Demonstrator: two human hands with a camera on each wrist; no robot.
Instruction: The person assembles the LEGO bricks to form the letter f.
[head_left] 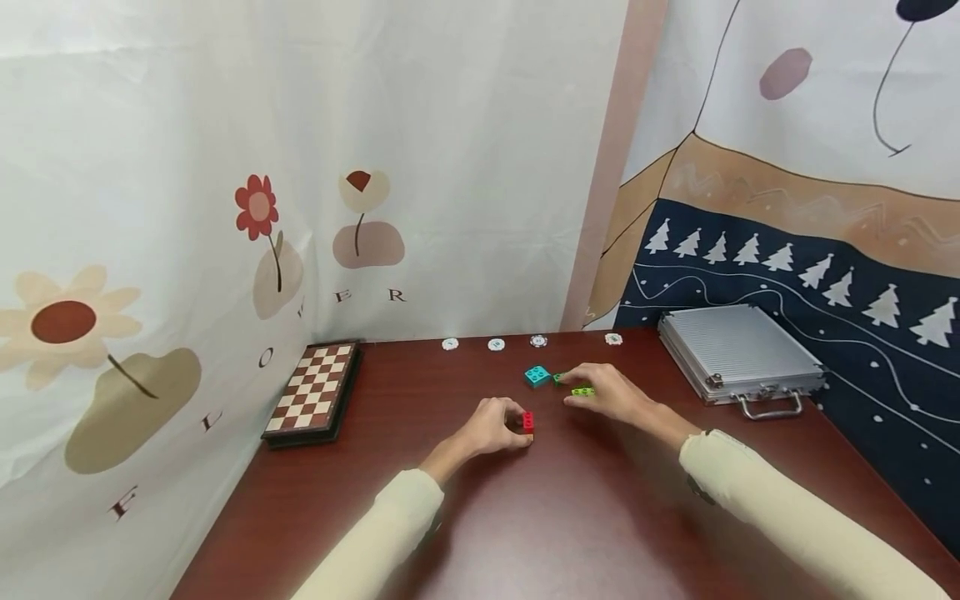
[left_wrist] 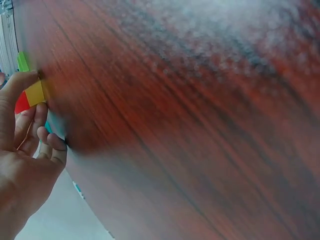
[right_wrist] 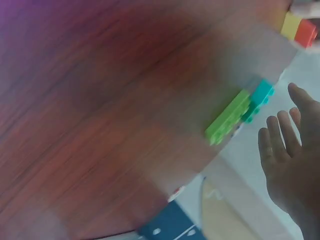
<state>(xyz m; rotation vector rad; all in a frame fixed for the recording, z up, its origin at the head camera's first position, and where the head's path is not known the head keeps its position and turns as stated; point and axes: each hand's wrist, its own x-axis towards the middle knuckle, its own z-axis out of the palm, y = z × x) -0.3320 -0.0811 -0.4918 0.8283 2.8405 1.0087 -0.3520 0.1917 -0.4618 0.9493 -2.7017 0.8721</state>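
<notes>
My left hand [head_left: 491, 427] pinches a red toy building brick [head_left: 528, 422] joined to a yellow brick [left_wrist: 35, 93], with thumb and fingers at their sides. To the right, my right hand [head_left: 606, 392] is above a long lime green brick [right_wrist: 227, 117], its fingers spread apart and holding nothing. Part of that brick is hidden behind the fingers in the head view. A teal brick [head_left: 537, 376] with studs on top lies on the table, just left of the green one.
Several round chips, one a white chip [head_left: 450, 343], lie along the back edge of the brown table [head_left: 555, 517]. At the back left sits a checkered board [head_left: 311, 387]. A silver case [head_left: 742, 350] with a handle stands at the back right, and printed curtains hang behind.
</notes>
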